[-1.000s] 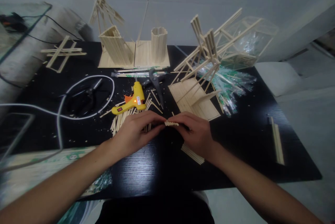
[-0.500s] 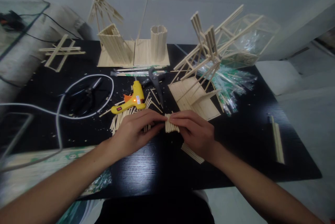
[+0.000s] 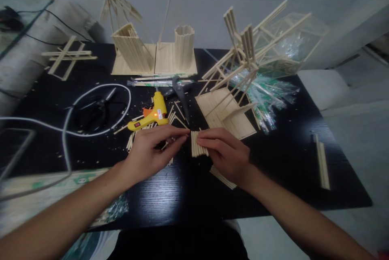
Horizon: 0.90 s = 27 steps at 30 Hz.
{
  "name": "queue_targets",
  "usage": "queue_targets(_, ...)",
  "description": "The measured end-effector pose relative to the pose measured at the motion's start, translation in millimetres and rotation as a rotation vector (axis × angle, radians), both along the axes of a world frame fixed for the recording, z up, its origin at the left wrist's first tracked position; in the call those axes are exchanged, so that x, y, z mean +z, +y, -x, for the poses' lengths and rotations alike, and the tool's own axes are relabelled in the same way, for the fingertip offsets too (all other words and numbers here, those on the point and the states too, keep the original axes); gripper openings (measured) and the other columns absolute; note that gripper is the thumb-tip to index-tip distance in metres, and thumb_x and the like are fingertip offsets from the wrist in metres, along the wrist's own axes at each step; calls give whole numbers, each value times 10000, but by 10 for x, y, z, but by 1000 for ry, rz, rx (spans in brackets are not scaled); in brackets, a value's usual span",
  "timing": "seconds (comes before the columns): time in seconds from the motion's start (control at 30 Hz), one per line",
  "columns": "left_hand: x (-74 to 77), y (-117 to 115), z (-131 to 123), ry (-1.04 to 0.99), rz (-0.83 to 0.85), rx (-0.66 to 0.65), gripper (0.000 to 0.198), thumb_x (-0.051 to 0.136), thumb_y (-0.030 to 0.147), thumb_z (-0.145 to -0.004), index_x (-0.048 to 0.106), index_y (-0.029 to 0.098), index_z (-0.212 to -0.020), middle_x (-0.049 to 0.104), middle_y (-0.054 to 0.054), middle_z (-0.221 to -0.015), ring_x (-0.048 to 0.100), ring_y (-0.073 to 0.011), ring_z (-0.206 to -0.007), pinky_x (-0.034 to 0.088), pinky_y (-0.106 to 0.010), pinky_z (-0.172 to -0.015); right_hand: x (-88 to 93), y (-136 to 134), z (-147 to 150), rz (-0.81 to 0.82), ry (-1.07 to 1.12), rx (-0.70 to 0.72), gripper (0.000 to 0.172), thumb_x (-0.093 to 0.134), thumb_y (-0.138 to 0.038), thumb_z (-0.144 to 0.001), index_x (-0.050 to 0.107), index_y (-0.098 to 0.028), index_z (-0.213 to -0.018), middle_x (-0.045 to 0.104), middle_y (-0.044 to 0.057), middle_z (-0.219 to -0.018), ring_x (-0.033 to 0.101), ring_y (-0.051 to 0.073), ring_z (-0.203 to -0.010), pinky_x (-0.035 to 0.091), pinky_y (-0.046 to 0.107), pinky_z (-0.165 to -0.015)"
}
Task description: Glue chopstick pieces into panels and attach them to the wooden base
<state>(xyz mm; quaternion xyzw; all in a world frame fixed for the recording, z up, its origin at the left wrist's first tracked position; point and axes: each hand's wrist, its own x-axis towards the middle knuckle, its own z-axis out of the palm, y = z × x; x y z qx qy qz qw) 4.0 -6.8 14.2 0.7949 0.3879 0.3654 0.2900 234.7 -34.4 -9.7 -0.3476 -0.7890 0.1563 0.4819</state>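
At stick panel [image 3: 195, 147], right hand [image 3: 228, 151] curled, pinching.

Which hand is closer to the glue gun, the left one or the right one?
Left. The left hand is just on the person's side of the glue gun. The right hand is farther off to the right, holding sticks.

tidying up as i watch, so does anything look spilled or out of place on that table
The loose sticks lie jumbled at odd angles by the yellow glue gun, unlike the even row of sticks in the right hand. The gun lies on its side, light lit, perhaps hot beside wood.
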Motion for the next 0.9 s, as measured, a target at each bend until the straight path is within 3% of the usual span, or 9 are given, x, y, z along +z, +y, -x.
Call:
queue_targets(0.13, -15, 32, 6, 26, -37, 28, 139, 701, 211, -958, 769, 191, -1078, 812, -40, -976, 755, -145, -819, 597, -248, -753, 18, -21, 15, 31, 10, -23, 298, 588, -53, -989, 735, -256, -1149, 771, 65, -1076, 751, 189, -1008, 659, 377, -894)
queue_targets(0.37, -65, 59, 1, 98, -101, -129, 129, 677, 173, -968, 722, 179, -1089, 762, -61, -1018, 740, -162, -916, 596, -274, -814, 38, -17, 61, 143, 75, -43, 182, 683, -127, -963, 758, -259, -1064, 803, 28, -989, 776, 171, -900, 661, 323, -829)
queue_targets(0.6, -99, 78, 15, 173, -82, -203, 58, 642, 177, -994, 689, 160, -1022, 704, -30, -902, 682, -145, -808, 545, -254, -731, 31, -8, 80, 355, 127, -110, 81, 786, -192, -898, 779, -251, -954, 810, -2, -897, 763, 166, -802, 627, 291, -756)
queue_targets(0.9, -106, 47, 30, 225, -18, -254, 94, 562, 170, -1031, 652, 161, -1055, 673, -45, -952, 653, -159, -848, 530, -280, -775, -16, -12, 120, 506, 200, -149, 54, 814, -241, -865, 767, -221, -884, 768, -6, -789, 706, 149, -687, 565, 265, -653)
